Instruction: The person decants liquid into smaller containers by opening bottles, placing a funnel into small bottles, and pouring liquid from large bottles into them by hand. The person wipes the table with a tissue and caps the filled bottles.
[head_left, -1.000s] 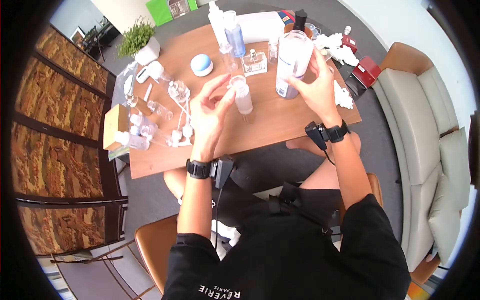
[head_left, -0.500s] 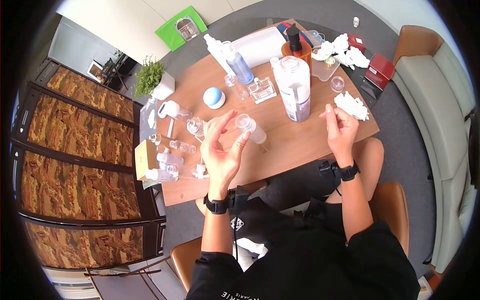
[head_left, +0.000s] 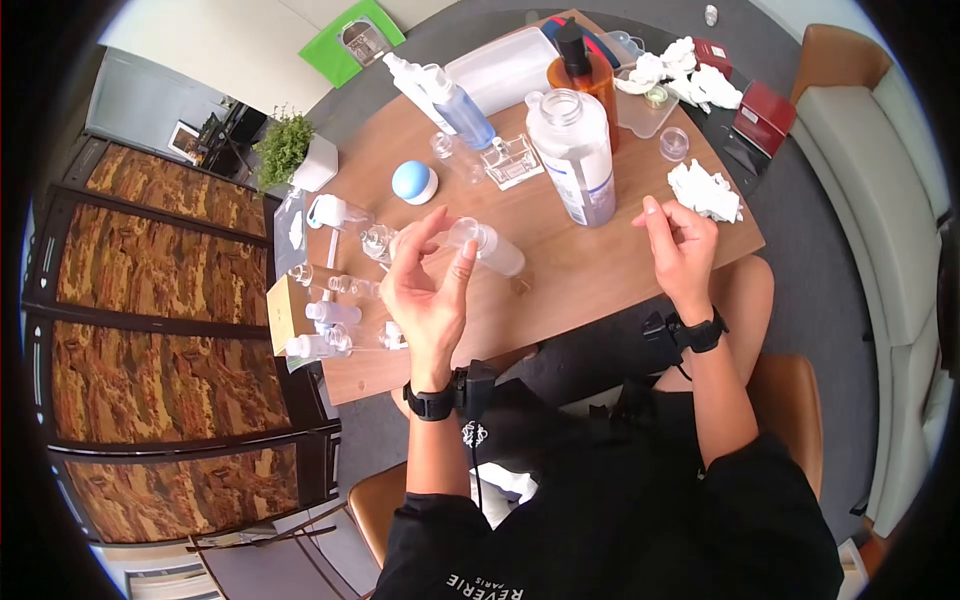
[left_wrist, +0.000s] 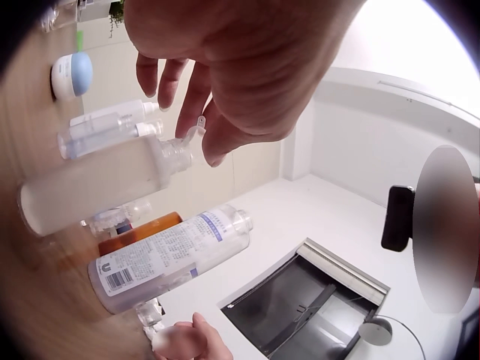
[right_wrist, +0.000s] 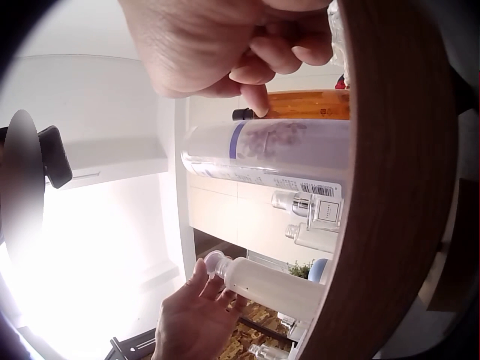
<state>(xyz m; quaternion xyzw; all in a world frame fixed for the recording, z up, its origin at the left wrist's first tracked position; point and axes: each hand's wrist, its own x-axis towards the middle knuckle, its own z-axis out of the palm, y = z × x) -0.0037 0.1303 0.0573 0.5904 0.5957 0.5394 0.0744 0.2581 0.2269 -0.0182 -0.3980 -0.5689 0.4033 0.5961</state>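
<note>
A small frosted bottle [head_left: 500,252] stands at the table's near middle, a clear funnel-like piece with a small tab [head_left: 463,231] at its mouth. My left hand [head_left: 425,300] holds that piece between thumb and fingers; the left wrist view shows the tab [left_wrist: 201,122] beside the fingertips. To the right stands a large clear bottle [head_left: 572,150] with a printed label, uncapped and part full of liquid. My right hand [head_left: 685,250] is held above the table's right side, its fingers loosely curled with nothing seen in them.
Behind the large bottle stands an amber pump bottle [head_left: 585,80]. A square perfume bottle [head_left: 512,162], blue spray bottle [head_left: 460,108] and blue-topped round jar [head_left: 414,182] sit farther back. Several small bottles crowd the left beside a yellow box [head_left: 290,318]. Crumpled tissue [head_left: 705,192] lies at the right.
My right hand has let go of the large bottle and moved back to its right; the bottle now stands on the table. My left hand stays by the frosted bottle. The head view has shifted.
</note>
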